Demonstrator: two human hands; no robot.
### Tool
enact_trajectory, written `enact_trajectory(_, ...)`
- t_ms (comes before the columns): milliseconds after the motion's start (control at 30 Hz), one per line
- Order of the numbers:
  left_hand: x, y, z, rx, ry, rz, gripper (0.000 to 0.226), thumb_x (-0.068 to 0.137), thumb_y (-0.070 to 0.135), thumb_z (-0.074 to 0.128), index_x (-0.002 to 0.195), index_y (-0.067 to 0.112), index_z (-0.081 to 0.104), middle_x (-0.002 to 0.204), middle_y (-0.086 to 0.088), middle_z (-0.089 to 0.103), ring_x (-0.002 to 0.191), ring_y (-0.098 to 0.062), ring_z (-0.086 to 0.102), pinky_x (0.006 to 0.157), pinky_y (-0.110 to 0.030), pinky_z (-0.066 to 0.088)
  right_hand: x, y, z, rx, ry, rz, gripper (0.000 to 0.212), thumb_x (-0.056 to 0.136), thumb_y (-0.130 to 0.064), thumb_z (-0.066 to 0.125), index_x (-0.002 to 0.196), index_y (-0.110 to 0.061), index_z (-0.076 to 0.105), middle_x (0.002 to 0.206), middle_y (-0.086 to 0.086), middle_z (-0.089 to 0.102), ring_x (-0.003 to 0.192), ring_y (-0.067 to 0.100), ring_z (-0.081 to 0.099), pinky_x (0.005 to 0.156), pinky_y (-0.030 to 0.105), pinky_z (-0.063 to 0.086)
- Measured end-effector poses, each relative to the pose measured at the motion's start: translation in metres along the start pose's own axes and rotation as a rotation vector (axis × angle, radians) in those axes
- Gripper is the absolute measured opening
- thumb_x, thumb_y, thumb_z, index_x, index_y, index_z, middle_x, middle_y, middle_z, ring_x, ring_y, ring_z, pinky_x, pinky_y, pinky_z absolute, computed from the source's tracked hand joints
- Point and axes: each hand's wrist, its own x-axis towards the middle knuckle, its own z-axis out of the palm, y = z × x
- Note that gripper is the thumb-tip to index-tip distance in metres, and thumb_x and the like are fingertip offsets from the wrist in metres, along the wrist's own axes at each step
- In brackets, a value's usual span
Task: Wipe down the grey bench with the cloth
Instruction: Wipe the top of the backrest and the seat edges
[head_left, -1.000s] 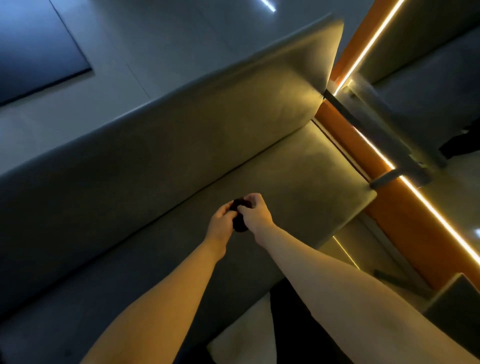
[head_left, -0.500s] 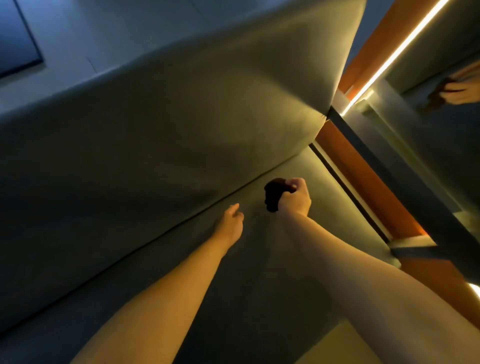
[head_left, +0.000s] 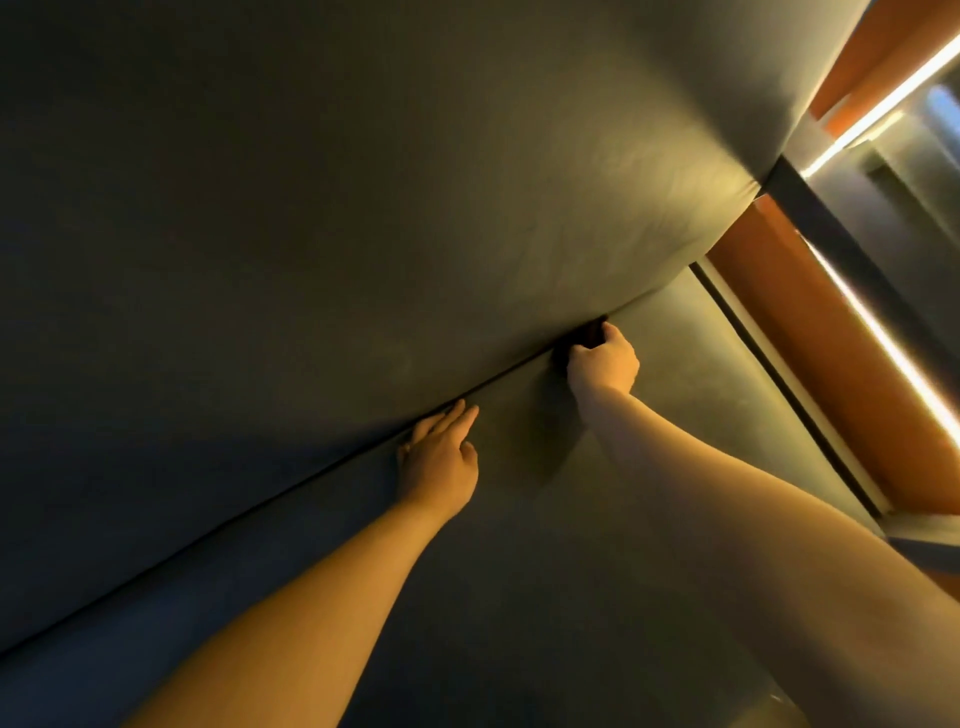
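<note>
Head view, dim warm light, camera close over the bench.

- Grey bench (head_left: 519, 597): the seat cushion fills the lower frame and the upholstered backrest (head_left: 363, 182) fills the upper left. A dark crease where the two meet runs diagonally from lower left to upper right.
- Right hand (head_left: 602, 364): fingers curled into a fist round the cloth (head_left: 574, 345), knuckles toward the backrest. The hand sits at the crease, on the far part of the seat.
- Cloth: dark and bunched, with only a small part showing past the fingers on the left of the fist. It lies against the crease. Whether it is pushed into the gap or just pressed against the backrest cannot be told in this light.
- Left hand (head_left: 439, 460): flat and relaxed, palm down on the seat, holding nothing. Its straight fingers point at the crease and the fingertips reach it. It is near the right hand, down the seam to the left, not touching it.
- Both forearms are bare and enter from the bottom edge.
- Right edge: an orange panel (head_left: 831, 389) past the end of the bench, with a bright light strip (head_left: 883, 338) running along it.
</note>
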Motion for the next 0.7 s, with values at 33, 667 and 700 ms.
enact_trajectory(33,-0.001,-0.003,-0.002,-0.068,0.0,-0.001,0.053,0.101,0.014,0.044,0.152,0.032,0.043,0.16,0.012,0.037,0.146,-0.013,0.031,0.12,-0.045,0.029,-0.008,0.002,0.006,-0.007,-0.019,-0.006,0.063,0.09,-0.013,0.06,0.151,-0.017,0.047,0.147,0.008,0.052,0.136,0.028,0.049,0.116,0.036,0.039)
enact_trajectory(667,-0.053,0.006,-0.047,-0.532,-0.121,-0.267,0.058,0.109,0.025,0.038,0.159,0.041,0.015,0.163,-0.003,0.03,0.141,-0.026,0.041,0.094,-0.027,0.034,-0.111,0.023,0.036,0.416,-0.2,0.128,0.043,0.09,0.002,0.061,0.121,-0.028,0.06,0.108,0.002,0.067,0.111,0.03,0.066,0.094,0.045,0.057)
enact_trajectory(700,-0.051,0.014,-0.048,-0.522,-0.144,-0.257,0.059,0.109,0.026,0.038,0.159,0.043,0.013,0.163,-0.004,0.03,0.139,-0.027,0.044,0.093,-0.027,0.035,-0.098,0.015,0.026,0.544,-0.111,0.148,0.044,0.091,0.003,0.057,0.12,-0.029,0.054,0.106,0.001,0.064,0.113,0.032,0.065,0.094,0.048,0.057)
